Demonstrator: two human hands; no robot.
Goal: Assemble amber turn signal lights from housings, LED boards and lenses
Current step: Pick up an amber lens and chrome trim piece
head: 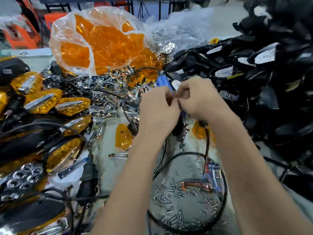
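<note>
Both hands meet at frame centre, left hand (157,106) and right hand (198,97) fingertips curled together, pinching something small I cannot identify; loose amber lenses (122,136) lie just below the left wrist, nearer it; black housings (264,68) heap at right.

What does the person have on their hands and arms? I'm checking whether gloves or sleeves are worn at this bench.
Nothing is worn as far as the head view shows. The left hand and the right hand are bare, with no gloves, rings or watch in sight. Both forearms are bare down to the bottom edge of the picture; no sleeve shows.
</note>
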